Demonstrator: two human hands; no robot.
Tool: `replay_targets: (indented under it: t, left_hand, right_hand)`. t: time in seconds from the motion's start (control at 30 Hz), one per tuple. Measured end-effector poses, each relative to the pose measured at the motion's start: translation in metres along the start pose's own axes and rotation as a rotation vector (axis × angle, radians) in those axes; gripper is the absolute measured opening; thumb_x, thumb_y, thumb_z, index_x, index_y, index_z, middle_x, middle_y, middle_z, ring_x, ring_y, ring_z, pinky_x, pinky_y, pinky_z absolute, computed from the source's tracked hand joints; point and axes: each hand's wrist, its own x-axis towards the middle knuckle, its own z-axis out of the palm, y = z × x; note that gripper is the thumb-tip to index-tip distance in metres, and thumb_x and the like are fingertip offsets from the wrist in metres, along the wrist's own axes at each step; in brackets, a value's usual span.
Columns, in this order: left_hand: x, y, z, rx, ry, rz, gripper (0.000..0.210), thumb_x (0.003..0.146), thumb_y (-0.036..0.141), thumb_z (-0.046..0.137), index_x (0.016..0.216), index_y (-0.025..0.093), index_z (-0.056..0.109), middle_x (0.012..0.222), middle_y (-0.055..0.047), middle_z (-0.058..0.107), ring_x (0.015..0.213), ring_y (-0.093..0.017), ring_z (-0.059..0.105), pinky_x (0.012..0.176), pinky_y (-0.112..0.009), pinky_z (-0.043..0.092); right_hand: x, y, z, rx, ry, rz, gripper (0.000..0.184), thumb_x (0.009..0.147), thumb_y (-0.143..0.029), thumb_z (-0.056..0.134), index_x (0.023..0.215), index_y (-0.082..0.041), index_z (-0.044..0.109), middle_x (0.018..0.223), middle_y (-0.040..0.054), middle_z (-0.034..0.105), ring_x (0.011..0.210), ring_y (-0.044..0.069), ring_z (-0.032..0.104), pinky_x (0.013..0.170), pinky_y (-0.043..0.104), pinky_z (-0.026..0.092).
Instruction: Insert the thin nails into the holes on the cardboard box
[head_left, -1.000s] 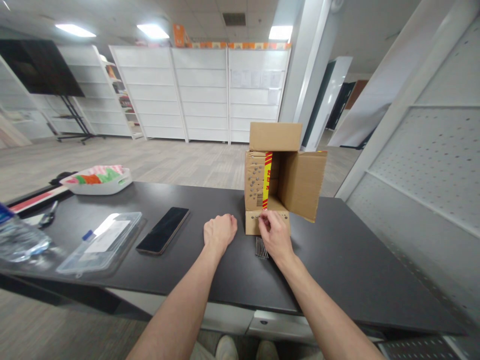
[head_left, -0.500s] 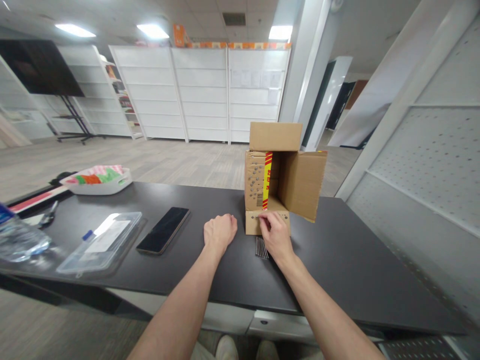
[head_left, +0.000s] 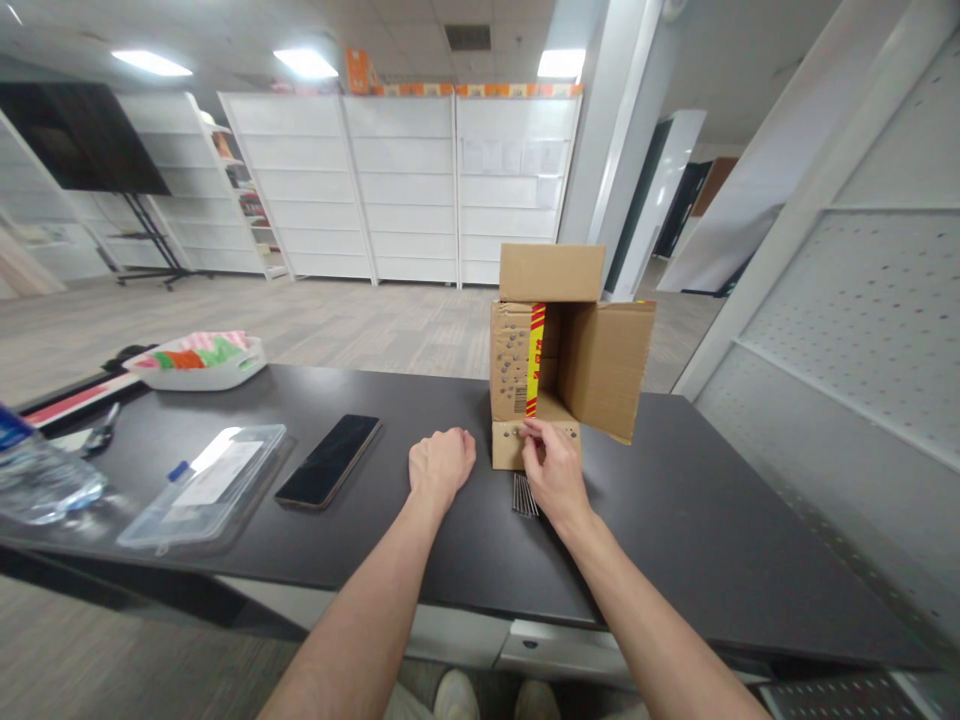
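A cardboard box stands on the dark table with its opening facing me and its flaps spread. Several grey round spots dot its left panel, beside a yellow and red tape strip. Across the lower front flap runs a row of small dark holes or dots. My right hand is at this flap, thumb and fingers pinched together by its upper edge; whatever is between the fingertips is too small to make out. Just below lies a row of thin metal nails. My left hand rests as a fist on the table, left of the box.
Left of my fist lies a black phone, then a clear plastic case with a white label. Farther left are a water bottle and a white basket with colourful contents. A perforated panel borders the right side.
The fingertips of my right hand have lifted slightly at the flap. My left hand, the box and the nails look the same, apart from a tiny camera shift.
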Motion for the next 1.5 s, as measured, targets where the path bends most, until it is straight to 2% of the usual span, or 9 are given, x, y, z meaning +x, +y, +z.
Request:
replay_targets:
  t: [0.23,0.77,1.0,1.23,1.33,1.5]
  left_hand:
    - [0.0,0.001,-0.001,0.003,-0.025,-0.01,0.049,0.09,0.04,0.027,0.09,0.017,0.071,0.085,-0.015,0.069,0.083,-0.028,0.067,0.073,-0.037,0.048]
    - [0.0,-0.001,0.002,-0.001,0.0,0.001,0.051,0.09,0.04,0.026,0.091,0.017,0.071,0.085,-0.016,0.07,0.084,-0.029,0.067,0.073,-0.039,0.048]
    - [-0.001,0.0,0.0,-0.005,-0.027,-0.011,0.051,0.09,0.041,0.026,0.094,0.016,0.071,0.088,-0.016,0.069,0.087,-0.027,0.067,0.076,-0.035,0.047]
    - [0.0,0.0,0.001,-0.01,-0.029,-0.002,0.052,0.09,0.041,0.026,0.092,0.017,0.071,0.089,-0.017,0.069,0.085,-0.028,0.067,0.075,-0.037,0.048]
    - [0.001,0.0,0.003,-0.012,-0.024,-0.007,0.051,0.09,0.041,0.026,0.092,0.017,0.071,0.088,-0.017,0.07,0.085,-0.028,0.067,0.076,-0.038,0.048]
    - [0.001,0.0,0.003,-0.011,-0.011,-0.003,0.05,0.09,0.041,0.027,0.09,0.017,0.072,0.085,-0.016,0.07,0.083,-0.028,0.068,0.073,-0.037,0.048]
  right_hand:
    - [0.0,0.002,0.001,-0.007,-0.017,0.012,0.026,0.086,-0.016,0.043,0.107,-0.019,0.058,0.095,0.0076,0.069,0.092,0.023,0.06,0.085,0.039,0.045]
    - [0.0,-0.003,-0.001,0.016,-0.067,-0.022,0.029,0.085,-0.014,0.043,0.109,-0.021,0.057,0.098,0.0062,0.069,0.096,0.022,0.06,0.088,0.041,0.045]
    - [-0.001,-0.003,-0.001,0.024,-0.071,-0.009,0.028,0.086,-0.015,0.042,0.11,-0.02,0.057,0.099,0.0064,0.069,0.096,0.022,0.06,0.088,0.04,0.045]
    - [0.0,-0.006,-0.009,0.051,-0.047,-0.005,0.024,0.086,-0.016,0.042,0.101,-0.02,0.06,0.098,0.0084,0.066,0.093,0.022,0.06,0.085,0.039,0.047]
    - [0.002,-0.008,-0.015,0.021,-0.091,-0.014,0.018,0.085,-0.018,0.045,0.092,-0.02,0.062,0.095,0.008,0.066,0.093,0.022,0.059,0.085,0.039,0.046]
    - [0.003,-0.011,-0.027,-0.064,-0.28,-0.045,0.012,0.083,-0.021,0.053,0.09,-0.021,0.062,0.096,0.0046,0.066,0.095,0.022,0.057,0.088,0.039,0.042]
